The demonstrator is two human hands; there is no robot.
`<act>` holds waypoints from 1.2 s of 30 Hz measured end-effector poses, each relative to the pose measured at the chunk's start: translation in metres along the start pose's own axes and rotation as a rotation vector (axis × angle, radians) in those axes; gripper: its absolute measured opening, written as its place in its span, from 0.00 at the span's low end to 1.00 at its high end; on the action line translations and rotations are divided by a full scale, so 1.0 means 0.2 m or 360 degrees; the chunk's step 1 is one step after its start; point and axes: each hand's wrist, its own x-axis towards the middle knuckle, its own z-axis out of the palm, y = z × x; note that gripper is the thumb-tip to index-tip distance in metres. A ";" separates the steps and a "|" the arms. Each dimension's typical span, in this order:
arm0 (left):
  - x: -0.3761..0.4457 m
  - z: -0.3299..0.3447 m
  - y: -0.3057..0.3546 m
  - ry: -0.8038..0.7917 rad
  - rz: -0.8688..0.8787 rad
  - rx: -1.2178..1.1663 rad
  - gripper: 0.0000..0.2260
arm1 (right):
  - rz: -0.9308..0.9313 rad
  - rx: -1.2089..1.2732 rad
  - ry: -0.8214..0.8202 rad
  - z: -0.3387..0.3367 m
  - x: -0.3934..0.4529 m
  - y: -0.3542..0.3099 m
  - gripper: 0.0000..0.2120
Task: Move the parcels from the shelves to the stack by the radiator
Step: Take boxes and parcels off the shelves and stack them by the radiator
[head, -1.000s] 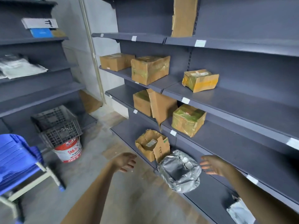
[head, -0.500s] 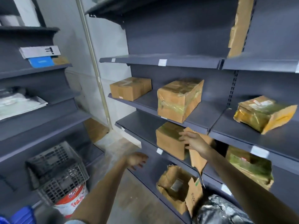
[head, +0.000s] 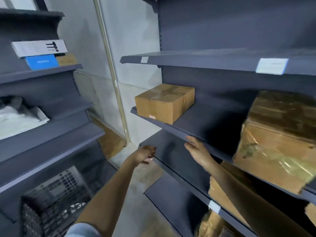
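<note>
A taped brown parcel (head: 164, 103) sits flat on my shelf (head: 196, 129); a larger film-wrapped parcel (head: 277, 142) stands further right.

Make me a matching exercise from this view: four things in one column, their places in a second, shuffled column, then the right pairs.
Things:
1. plain cardboard box
2. blue box
3. taped parcel
4. right hand

Places:
A. left-hand shelving, under a white box
B. just below the shelf edge, holding nothing
C. left end of the right-hand shelf
D. same shelf, far right

Pairs: 1-C, 2-A, 3-D, 4-B
</note>
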 end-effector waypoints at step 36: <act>0.87 -0.91 -0.47 -0.0930 0.0007 -0.0524 0.31 | 0.0305 0.0789 0.0613 0.85 0.10 0.02 0.52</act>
